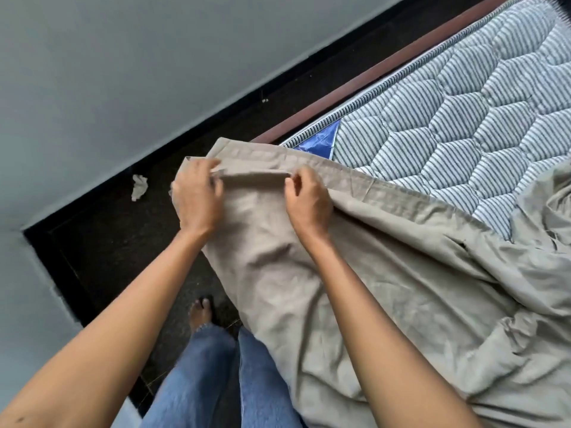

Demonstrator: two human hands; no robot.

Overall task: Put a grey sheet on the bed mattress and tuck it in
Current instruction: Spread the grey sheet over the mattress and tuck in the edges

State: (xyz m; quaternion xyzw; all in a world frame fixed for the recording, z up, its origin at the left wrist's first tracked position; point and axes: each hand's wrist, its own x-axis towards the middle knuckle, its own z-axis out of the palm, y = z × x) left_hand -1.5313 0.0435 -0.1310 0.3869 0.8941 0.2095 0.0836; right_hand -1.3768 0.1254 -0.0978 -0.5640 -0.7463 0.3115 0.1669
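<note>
A grey-beige sheet (386, 273) lies crumpled over the near corner of a quilted, striped mattress (463, 112) and hangs down toward the floor. My left hand (196, 196) grips the sheet's hemmed edge near its corner. My right hand (307, 202) pinches the same hem a short way to the right. The strip of hem between the two hands is pulled taut. Much of the mattress top at the upper right is bare, and a blue patch (318, 142) shows at its corner.
A brown bed frame rail (370, 75) runs along the mattress's far side. Dark floor (108, 242) lies between the bed and a grey wall (123, 72). A crumpled scrap (139, 186) lies on the floor. My jeans and a bare foot (200, 313) are below.
</note>
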